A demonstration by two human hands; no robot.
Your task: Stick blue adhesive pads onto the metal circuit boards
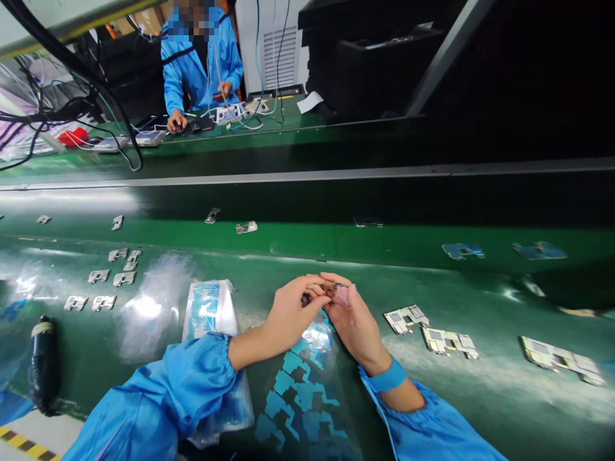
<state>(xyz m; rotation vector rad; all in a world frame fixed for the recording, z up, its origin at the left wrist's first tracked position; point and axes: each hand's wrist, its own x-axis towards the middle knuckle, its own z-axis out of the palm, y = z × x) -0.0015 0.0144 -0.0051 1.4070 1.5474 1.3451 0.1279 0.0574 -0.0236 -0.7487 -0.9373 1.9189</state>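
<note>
Near the middle of the bench, a small circuit board (341, 294) with a pinkish face is held between both hands. My left hand (291, 310) pinches at its left end with the fingers bent inward. My right hand (356, 330) curls around the other end, its thumb along the board's edge. The fingers hide part of the board. Below the hands lies a clear sheet with blue die-cut film pieces (312, 397). To the right rest pale circuit boards (449, 342), and one longer circuit board (562, 360) sits farther off.
Several boards (99, 276) lie at left, others on the green strip (307, 238) behind. Clear plastic (152, 307) and a bag of blue film (210, 307) sit left of the hands, beyond them a dark screwdriver-like tool (43, 365). Across the bench, a person (199, 70) in blue works.
</note>
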